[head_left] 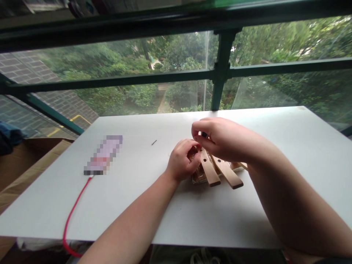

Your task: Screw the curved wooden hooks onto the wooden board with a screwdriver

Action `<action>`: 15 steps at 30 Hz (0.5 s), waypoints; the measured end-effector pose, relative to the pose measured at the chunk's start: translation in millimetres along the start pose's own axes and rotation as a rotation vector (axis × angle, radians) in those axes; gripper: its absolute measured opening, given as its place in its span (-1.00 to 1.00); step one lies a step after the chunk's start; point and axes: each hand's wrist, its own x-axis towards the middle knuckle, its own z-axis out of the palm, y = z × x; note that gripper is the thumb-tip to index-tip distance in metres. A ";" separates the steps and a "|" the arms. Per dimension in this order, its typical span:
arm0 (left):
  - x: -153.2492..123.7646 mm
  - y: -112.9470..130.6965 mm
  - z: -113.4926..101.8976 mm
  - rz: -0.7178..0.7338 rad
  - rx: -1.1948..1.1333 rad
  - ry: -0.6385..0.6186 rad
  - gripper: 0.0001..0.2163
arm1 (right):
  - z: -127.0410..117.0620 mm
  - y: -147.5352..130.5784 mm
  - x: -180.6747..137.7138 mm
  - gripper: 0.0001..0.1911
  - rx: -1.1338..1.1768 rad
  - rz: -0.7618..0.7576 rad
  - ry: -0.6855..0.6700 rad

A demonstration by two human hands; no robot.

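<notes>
My left hand point(183, 160) is closed around the left end of a wooden slat piece, its thumb and fingertips meeting near a dark screw head or hole. My right hand point(220, 136) is just above, bent down at the wrist, with its fingers pinched together. A small black thing shows between those fingers; its kind is mostly hidden. Two pale wooden slats point(211, 173) with rounded ends and dark round holes stick out toward me. Beneath them lies a bundle in clear plastic wrap point(195, 178), partly covered by my hands.
A small metal screw or bit point(154, 142) lies on the white table point(132, 205). Farther left is a blurred-out phone point(106, 152) with a red cable point(68, 216) running off the front edge. A cardboard box point(35, 165) stands at left; a green railing point(137, 79) runs behind.
</notes>
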 end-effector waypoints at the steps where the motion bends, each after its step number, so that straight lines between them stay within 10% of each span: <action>1: -0.1 -0.2 0.0 -0.001 -0.001 -0.001 -0.81 | -0.3 -0.8 -0.2 -0.87 -0.012 -0.001 0.001; 15: -1.8 -1.0 0.9 0.000 -0.046 -0.023 -0.80 | -2.7 -4.2 -0.3 -0.75 -0.236 0.215 0.071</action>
